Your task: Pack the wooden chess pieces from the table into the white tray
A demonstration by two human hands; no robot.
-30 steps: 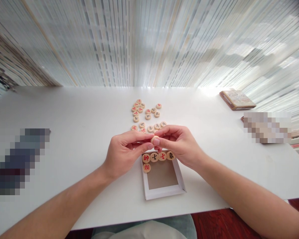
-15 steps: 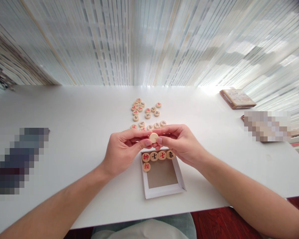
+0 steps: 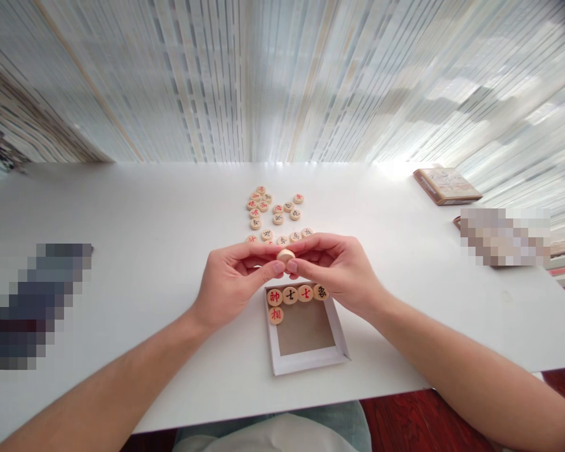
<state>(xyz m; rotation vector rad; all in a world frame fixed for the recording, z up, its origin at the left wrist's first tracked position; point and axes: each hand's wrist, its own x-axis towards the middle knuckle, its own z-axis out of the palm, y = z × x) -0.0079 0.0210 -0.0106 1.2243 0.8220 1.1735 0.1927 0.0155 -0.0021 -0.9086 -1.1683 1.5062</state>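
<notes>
Pinching a round, pale wooden piece (image 3: 285, 256) over the white worktop (image 3: 136, 263), fingers of my left hand (image 3: 228, 282) and right hand (image 3: 341, 273) hide its sides. Round tan discs (image 3: 275, 315) in the white cardboard tray (image 3: 309, 361) say 帥, 士, 士, 象, 相.

tray (image 3: 310, 360): open above | right hand (image 3: 341, 270): over far-right corner
</notes>
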